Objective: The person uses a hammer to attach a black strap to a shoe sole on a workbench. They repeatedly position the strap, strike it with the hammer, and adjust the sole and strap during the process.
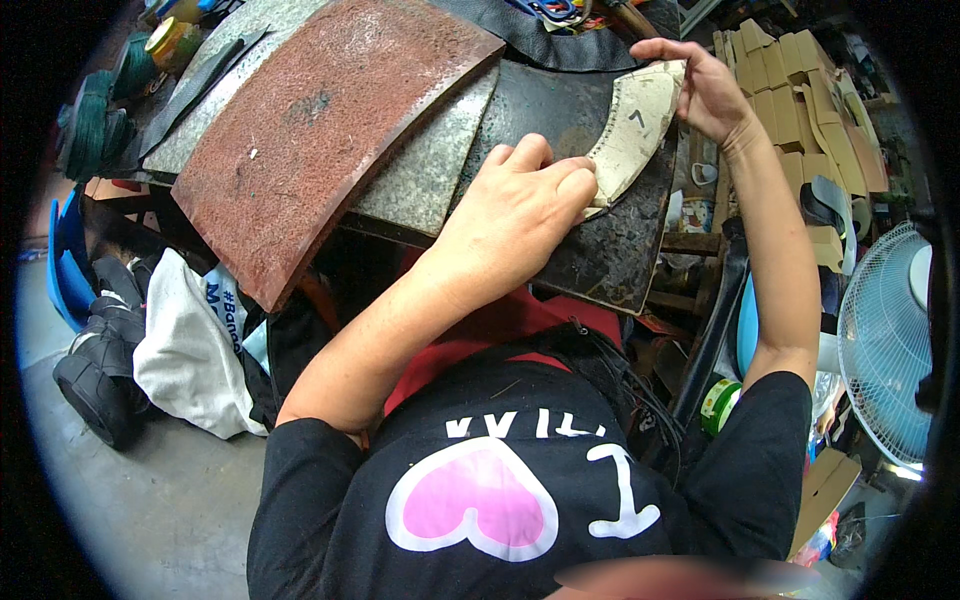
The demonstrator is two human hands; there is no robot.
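A curved cream cardboard pattern piece [635,125] lies on a sheet of black leather [600,230] spread over the workbench. My right hand [700,90] pinches the pattern's far end and holds it down. My left hand [520,205] is closed in a fist at the pattern's near tip, pressing against its edge; whatever it may grip is hidden inside the fingers. Both forearms reach up from my black shirt at the bottom of the picture.
A rust-red board [320,130] and a grey speckled metal sheet [430,165] lie at left on the bench. Stacked cardboard boxes [800,100] stand at right, with a white fan [885,340] below them. Black boots [100,370] and a white cloth bag [185,350] sit on the floor at left.
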